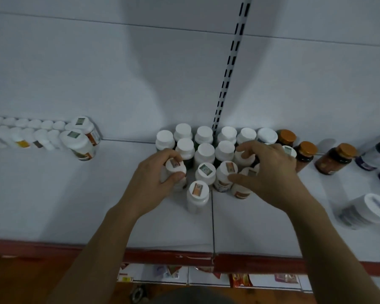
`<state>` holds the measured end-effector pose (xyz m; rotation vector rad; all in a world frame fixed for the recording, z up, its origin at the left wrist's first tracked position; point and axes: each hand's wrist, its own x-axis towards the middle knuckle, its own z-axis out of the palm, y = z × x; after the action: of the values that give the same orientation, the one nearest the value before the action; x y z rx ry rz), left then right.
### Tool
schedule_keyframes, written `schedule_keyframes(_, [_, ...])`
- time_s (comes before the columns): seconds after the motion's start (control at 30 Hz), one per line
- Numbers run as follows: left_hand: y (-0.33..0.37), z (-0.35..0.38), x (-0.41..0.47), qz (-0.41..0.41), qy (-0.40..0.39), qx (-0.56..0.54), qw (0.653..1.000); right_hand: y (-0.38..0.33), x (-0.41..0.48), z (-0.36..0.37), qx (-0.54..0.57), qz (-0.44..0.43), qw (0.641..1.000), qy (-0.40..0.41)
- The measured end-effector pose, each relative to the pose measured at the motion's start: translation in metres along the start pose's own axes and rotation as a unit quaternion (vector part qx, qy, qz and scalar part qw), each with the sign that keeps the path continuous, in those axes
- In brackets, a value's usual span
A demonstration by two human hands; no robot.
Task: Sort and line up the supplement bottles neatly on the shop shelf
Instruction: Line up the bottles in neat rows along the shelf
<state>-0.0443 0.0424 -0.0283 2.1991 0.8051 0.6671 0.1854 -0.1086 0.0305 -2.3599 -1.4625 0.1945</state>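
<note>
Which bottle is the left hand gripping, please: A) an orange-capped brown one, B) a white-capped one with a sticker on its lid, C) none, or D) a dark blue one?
B: the left hand curls round a white-capped bottle whose lid bears a small sticker.

From my feed, the bottle cluster (205,150) sits on the shelf (97,205) right at the foot of the slotted upright (228,69). Double row of bottles (37,132) is well left of it, loose bottles (335,159) to its right, and a lone bottle (366,208) farther right and forward.
</note>
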Motion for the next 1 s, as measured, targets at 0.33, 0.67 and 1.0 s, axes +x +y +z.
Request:
schedule_keyframes(0.33, [-0.006, -0.013, 0.004, 0.063, -0.045, -0.037, 0.996, 0.006, -0.014, -0.027, -0.037, -0.04, 0.998, 0.027])
schedule_keyframes(0.67, [-0.036, -0.094, 0.0, -0.009, 0.038, -0.29, 0.956, -0.114, 0.019, -0.015, 0.386, -0.008, 0.917, 0.098])
schedule_keyframes(1.0, [-0.124, -0.179, -0.056, -0.1, 0.132, -0.219, 0.962, -0.26, 0.114, 0.121, 0.129, -0.08, 0.988, 0.041])
